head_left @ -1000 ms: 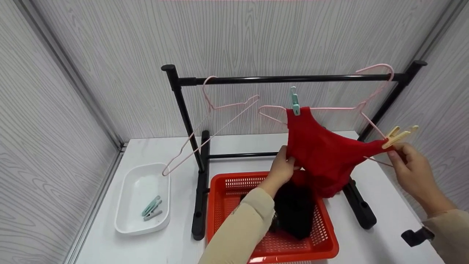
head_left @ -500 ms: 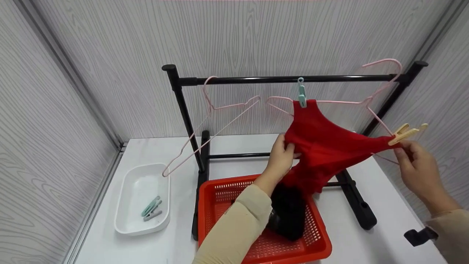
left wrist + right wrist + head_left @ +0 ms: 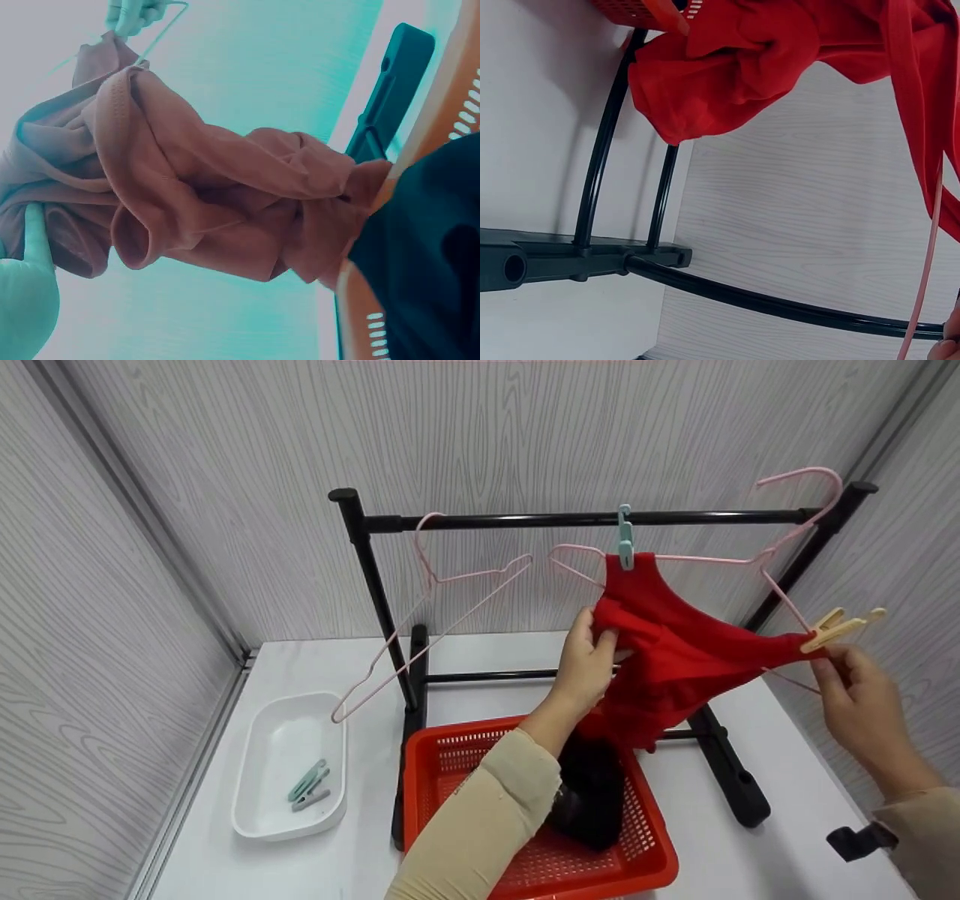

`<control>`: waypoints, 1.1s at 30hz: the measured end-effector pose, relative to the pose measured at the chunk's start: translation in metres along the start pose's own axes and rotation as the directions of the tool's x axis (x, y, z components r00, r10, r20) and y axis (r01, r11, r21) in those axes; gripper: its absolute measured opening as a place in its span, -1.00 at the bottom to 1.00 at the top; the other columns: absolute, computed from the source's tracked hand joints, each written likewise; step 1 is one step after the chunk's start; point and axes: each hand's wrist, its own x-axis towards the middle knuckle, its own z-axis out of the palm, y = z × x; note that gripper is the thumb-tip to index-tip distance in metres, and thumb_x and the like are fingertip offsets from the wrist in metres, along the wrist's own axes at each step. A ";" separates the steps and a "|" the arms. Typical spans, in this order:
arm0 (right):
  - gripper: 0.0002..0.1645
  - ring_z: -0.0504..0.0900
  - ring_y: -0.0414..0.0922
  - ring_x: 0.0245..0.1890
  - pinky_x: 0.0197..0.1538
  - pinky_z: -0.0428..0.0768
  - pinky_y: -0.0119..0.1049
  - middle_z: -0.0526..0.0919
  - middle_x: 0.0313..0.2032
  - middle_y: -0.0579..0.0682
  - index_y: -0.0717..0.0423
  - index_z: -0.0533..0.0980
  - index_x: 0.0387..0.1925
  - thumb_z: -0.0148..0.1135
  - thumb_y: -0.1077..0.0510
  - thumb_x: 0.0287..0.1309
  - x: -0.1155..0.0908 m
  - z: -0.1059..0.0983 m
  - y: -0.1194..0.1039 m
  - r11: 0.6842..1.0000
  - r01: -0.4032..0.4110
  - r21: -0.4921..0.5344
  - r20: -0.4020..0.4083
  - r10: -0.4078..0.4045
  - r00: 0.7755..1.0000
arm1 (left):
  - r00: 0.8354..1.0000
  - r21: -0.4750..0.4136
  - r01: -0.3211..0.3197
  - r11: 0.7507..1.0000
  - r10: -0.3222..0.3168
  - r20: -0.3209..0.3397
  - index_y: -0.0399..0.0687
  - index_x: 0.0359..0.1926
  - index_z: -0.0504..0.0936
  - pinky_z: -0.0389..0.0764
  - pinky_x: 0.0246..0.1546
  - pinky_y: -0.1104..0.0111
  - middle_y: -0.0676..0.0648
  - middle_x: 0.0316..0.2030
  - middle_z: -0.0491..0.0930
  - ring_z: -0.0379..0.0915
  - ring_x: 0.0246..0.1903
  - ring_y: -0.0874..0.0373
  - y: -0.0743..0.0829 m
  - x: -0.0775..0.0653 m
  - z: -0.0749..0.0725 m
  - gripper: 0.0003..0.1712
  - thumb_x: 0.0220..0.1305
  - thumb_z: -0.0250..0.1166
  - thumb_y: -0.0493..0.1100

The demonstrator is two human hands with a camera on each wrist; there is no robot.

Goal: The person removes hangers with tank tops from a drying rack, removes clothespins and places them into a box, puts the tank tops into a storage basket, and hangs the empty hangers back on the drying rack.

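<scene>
In the head view, a red tank top (image 3: 660, 660) hangs tilted on a pink hanger (image 3: 705, 559). A teal clothespin (image 3: 626, 544) clips its left strap and a yellow clothespin (image 3: 832, 631) the right one. My left hand (image 3: 589, 664) pinches the top's left side between thumb and fingers. At the hanger's lowered right end, my right hand (image 3: 862, 701) grips the strap and wire just below the yellow clothespin. The hanger's hook (image 3: 814, 472) appears above the rail. In the left wrist view, the bunched tank top (image 3: 225, 195) trails down to the basket.
A black rack (image 3: 525, 521) carries a second, bare pink hanger (image 3: 472, 576) at left. Below stands a red basket (image 3: 420, 780) with black cloth (image 3: 592, 802) inside. On the left, a white tray (image 3: 251, 765) holds a teal clothespin (image 3: 307, 780) and a grey clothespin (image 3: 311, 800).
Both hands, the hanger and the tank top have moved up and to the right. The left hand has gathered up the top's side. The basket has shifted slightly left.
</scene>
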 end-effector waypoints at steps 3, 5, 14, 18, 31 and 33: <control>-0.68 0.31 -0.18 -0.44 -0.45 0.31 -0.54 0.44 -0.33 -0.06 0.28 0.49 0.05 0.02 0.11 0.50 0.001 0.000 -0.002 1.000 0.003 0.003 -0.012 -0.003 1.000 | 0.997 0.118 -0.075 0.990 0.075 0.001 -0.22 0.17 0.38 0.62 -0.03 0.35 -0.10 0.00 0.52 0.52 -0.07 0.24 0.010 0.001 -0.003 -0.73 0.54 -0.06 -0.35; -0.68 0.31 -0.19 -0.45 -0.45 0.31 -0.53 0.43 -0.34 -0.05 0.28 0.49 0.05 0.02 0.11 0.50 0.000 0.000 -0.003 1.000 0.005 0.006 -0.018 -0.005 1.000 | 0.992 0.195 -0.126 0.973 0.128 0.002 -0.22 0.17 0.39 0.57 0.00 0.39 -0.08 0.00 0.52 0.48 -0.07 0.27 0.018 0.001 -0.006 -0.72 0.54 -0.07 -0.34; -0.77 0.29 -0.26 -0.49 -0.47 0.27 -0.56 0.42 -0.41 -0.14 0.36 0.50 -0.02 0.09 0.25 0.44 -0.002 0.001 -0.004 0.996 0.076 0.050 -0.077 -0.072 0.994 | 0.989 0.345 -0.143 0.928 0.142 0.027 -0.25 0.11 0.49 0.49 -0.05 0.43 -0.09 -0.10 0.59 0.45 -0.15 0.27 0.038 -0.003 -0.026 -0.71 0.45 0.01 -0.32; -0.76 0.29 -0.24 -0.49 -0.48 0.28 -0.55 0.42 -0.40 -0.11 0.33 0.50 -0.01 0.08 0.22 0.46 -0.004 0.003 -0.002 0.998 0.046 0.041 -0.057 -0.044 0.997 | 0.997 0.367 -0.021 0.930 -0.006 0.072 -0.19 0.11 0.54 0.53 -0.11 0.42 -0.04 -0.14 0.63 0.49 -0.18 0.27 0.028 -0.008 -0.040 -0.72 0.47 0.05 -0.26; -0.77 0.34 -0.20 -0.41 -0.40 0.35 -0.58 0.51 -0.30 -0.07 0.31 0.52 -0.01 0.09 0.23 0.45 -0.012 0.016 -0.008 0.997 0.060 0.053 0.020 -0.061 0.998 | 0.972 0.701 0.082 0.709 -0.213 0.102 -0.14 0.03 0.55 0.51 0.03 0.27 -0.07 -0.11 0.64 0.53 -0.10 0.13 -0.025 -0.031 -0.088 -0.75 0.47 0.10 -0.12; -0.76 0.35 -0.19 -0.40 -0.38 0.36 -0.59 0.53 -0.26 -0.07 0.31 0.52 0.00 0.08 0.23 0.46 -0.012 0.017 -0.009 0.996 0.063 0.057 0.031 -0.065 0.997 | 0.968 0.732 0.086 0.676 -0.232 0.101 -0.14 0.08 0.54 0.50 0.09 0.24 -0.08 -0.05 0.64 0.55 -0.04 0.10 -0.031 -0.034 -0.094 -0.70 0.48 0.10 -0.09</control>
